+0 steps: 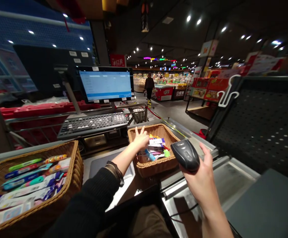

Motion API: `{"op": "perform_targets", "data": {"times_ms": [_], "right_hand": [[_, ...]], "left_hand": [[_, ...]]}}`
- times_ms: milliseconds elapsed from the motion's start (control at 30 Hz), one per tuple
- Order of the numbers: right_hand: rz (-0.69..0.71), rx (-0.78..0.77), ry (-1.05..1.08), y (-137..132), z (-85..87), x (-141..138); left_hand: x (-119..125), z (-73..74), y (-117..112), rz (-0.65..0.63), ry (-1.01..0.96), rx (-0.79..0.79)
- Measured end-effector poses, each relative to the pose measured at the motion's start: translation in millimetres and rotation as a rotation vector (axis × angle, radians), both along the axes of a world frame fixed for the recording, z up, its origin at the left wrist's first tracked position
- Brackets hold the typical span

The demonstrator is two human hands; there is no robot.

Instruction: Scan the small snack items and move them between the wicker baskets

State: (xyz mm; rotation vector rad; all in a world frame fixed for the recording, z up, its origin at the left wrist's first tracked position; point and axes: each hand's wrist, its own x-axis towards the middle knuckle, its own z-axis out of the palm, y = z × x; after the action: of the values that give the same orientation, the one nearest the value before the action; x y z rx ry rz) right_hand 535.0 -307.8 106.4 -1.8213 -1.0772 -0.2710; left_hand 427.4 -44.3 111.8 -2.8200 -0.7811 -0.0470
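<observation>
My right hand grips a black handheld barcode scanner, whose head points forward and left. My left hand is over the left part of a wicker basket, fingers spread and nothing seen in them. Inside that basket lie small packaged goods, among them a blue packet and a green-ended item. A larger wicker basket at the lower left holds several packets and tubes laid side by side, such as a green tube. The underside of my left palm is hidden.
A keyboard and a lit checkout monitor stand behind the baskets. A scanner stand rises to their left. On the right is a dark perforated panel with a white hanger. A person is in the aisle.
</observation>
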Motion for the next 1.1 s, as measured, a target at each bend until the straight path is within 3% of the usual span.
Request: {"op": "perform_targets", "data": {"times_ms": [133,233,367,500,600,700,900,1000,1100], "right_hand": [[-0.014,-0.023,0.006,-1,-2.5,3],[-0.005,-0.03,0.002,0,-3.6,3],[0.02,-0.031,-0.006,4,-3.5,0],[0.06,-0.027,-0.041,11,-1.0,-5],[0.103,-0.023,-0.069,19,1.4,-11],[0.158,0.003,-0.11,29,2.0,-19],[0.288,0.062,-0.191,51,2.7,-44],[0.35,0.106,-0.207,60,2.5,-58],[0.408,0.105,-0.251,70,-2.3,-68]], "left_hand": [[2,-23.0,7,0.048,0.028,-0.068],[-1,-30.9,9,0.064,0.009,-0.092],[-12,-27.2,9,0.045,-0.047,-0.064],[-45,-13.3,10,0.006,-0.126,0.04],[-89,0.3,13,0.014,-0.169,0.095],[-149,15.8,20,0.085,-0.195,0.135],[-293,45.0,31,0.395,-0.089,0.144],[-355,45.9,26,0.539,-0.017,0.084],[-403,32.2,15,0.654,0.037,0.021]]}}
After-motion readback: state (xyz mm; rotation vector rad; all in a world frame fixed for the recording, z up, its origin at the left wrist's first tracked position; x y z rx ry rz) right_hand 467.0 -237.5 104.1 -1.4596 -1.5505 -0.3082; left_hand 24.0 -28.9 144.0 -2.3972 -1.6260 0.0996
